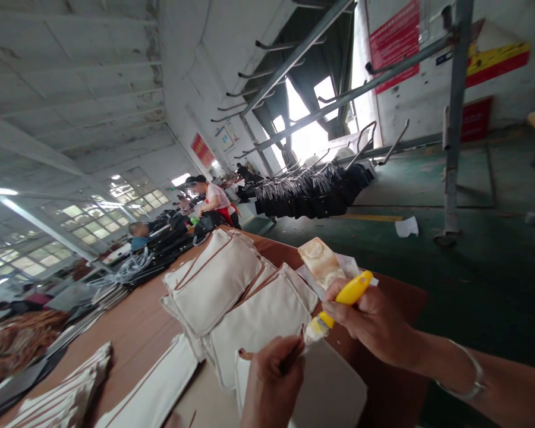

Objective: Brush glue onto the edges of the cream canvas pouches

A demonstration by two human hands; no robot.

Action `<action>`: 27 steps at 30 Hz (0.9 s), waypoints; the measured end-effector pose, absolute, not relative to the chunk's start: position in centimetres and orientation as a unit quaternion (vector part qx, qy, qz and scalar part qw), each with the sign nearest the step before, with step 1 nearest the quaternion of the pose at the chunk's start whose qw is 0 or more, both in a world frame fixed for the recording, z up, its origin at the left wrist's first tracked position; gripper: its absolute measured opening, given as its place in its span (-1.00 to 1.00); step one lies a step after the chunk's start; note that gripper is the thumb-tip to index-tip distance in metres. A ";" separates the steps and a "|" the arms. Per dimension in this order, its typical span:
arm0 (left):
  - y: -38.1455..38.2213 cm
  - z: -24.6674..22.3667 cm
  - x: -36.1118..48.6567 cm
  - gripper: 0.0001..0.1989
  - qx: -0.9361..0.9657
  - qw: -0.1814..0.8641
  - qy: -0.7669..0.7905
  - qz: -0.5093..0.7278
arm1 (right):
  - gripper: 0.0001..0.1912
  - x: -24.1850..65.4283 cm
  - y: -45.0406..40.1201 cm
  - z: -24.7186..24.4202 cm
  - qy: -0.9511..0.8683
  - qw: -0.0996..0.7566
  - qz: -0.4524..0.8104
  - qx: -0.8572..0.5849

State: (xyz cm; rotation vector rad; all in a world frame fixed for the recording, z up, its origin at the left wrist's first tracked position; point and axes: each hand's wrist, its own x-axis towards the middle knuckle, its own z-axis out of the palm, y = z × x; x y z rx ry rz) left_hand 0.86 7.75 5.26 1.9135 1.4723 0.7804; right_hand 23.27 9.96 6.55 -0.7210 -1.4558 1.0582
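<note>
My right hand (pixel 378 327) is closed around the yellow handle of a paintbrush (pixel 355 288), which slants down to the left. Its bristles are coated with a pale, glue-like paste and meet the fingertips of my left hand (pixel 274 377). My left hand pinches a thin brown strip (pixel 245 355), mostly hidden by the fingers. Under both hands lies a cream fabric panel (pixel 334 380). Just beyond it, cream padded pieces (pixel 223 285) with brown edging overlap in a pile. Behind my right hand stands a paste-stained, cream-coloured container (pixel 320 259).
The brown tabletop (pixel 145 324) carries more cream pieces (pixel 66 392) at the lower left. Dark goods hang on a wheeled metal rack (pixel 455 131) past the table's right edge. A person in a red apron (pixel 218 199) works farther back.
</note>
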 end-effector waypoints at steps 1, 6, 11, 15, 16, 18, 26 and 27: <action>7.5 5.2 0.8 -0.88 0.721 0.305 0.550 0.290 | -0.72 23.2 10.2 6.6 -0.624 0.573 0.430 -0.312; 6.8 5.0 0.3 -0.80 0.677 0.395 0.538 0.310 | -0.72 23.8 10.4 7.0 -0.616 0.597 0.397 -0.326; 6.4 5.0 0.8 -0.74 0.653 0.432 0.535 0.317 | -0.76 23.8 9.5 6.9 -0.638 0.570 0.427 -0.293; 6.1 4.8 0.9 -0.74 0.662 0.431 0.526 0.315 | -0.81 23.7 9.7 6.9 -0.642 0.593 0.384 -0.298; 6.0 4.7 0.8 -0.73 0.662 0.429 0.529 0.312 | -0.81 23.8 9.7 6.9 -0.635 0.596 0.386 -0.303; 5.8 4.5 0.6 -0.70 0.663 0.423 0.532 0.313 | -0.80 24.0 9.4 7.1 -0.630 0.589 0.406 -0.304; 4.4 3.5 0.6 -0.73 0.778 0.245 0.484 0.318 | -0.78 24.6 9.2 6.5 -0.631 0.585 0.397 -0.319; 4.1 3.5 0.6 -0.78 0.802 0.177 0.474 0.318 | -0.77 24.9 9.4 6.3 -0.617 0.588 0.409 -0.326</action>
